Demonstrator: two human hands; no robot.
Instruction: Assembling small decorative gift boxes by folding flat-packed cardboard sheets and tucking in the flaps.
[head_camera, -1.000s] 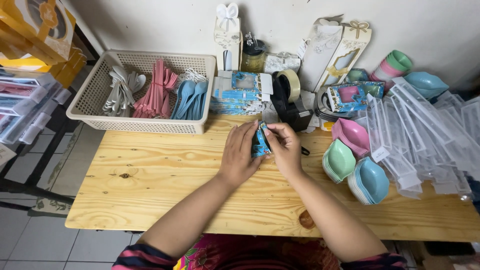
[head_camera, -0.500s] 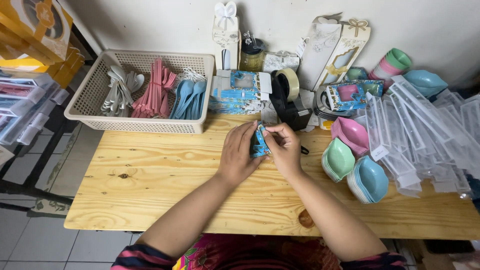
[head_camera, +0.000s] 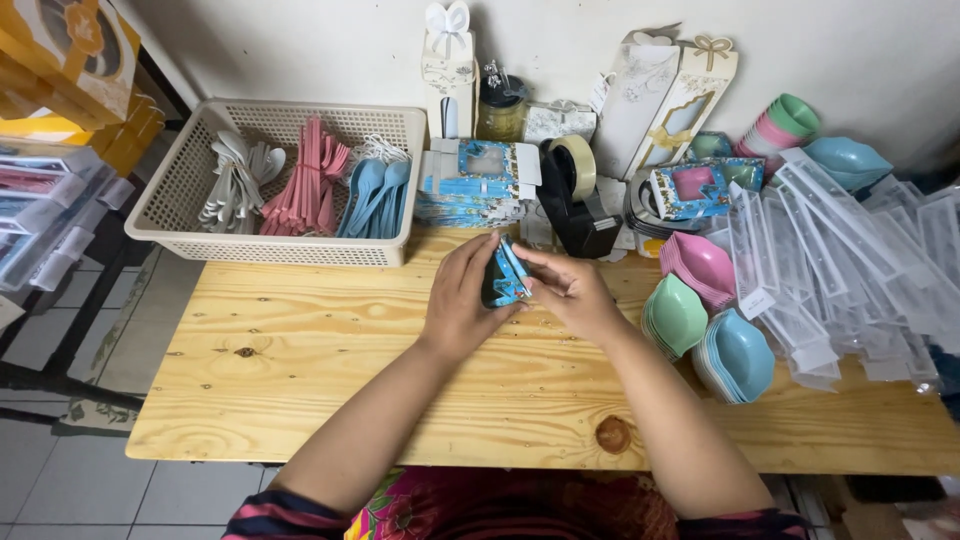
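Note:
Both my hands meet over the middle of the wooden table (head_camera: 300, 400). Between them is a small blue patterned cardboard box (head_camera: 507, 275), partly folded. My left hand (head_camera: 458, 305) grips its left side, and my right hand (head_camera: 572, 292) pinches its right edge with the fingertips. The box is held just above the table top. Behind it lies a stack of flat blue boxes (head_camera: 470, 195) of the same pattern.
A beige basket (head_camera: 180, 185) holds white, pink and blue plastic spoons. A black tape dispenser (head_camera: 575, 195) stands behind my hands. Stacked pink, green and blue leaf-shaped dishes (head_camera: 705, 320) and clear plastic sleeves (head_camera: 830, 260) fill the right side. Tall white gift boxes lean on the wall.
My hands stay in the same place. The fingers have shifted slightly on the small blue box.

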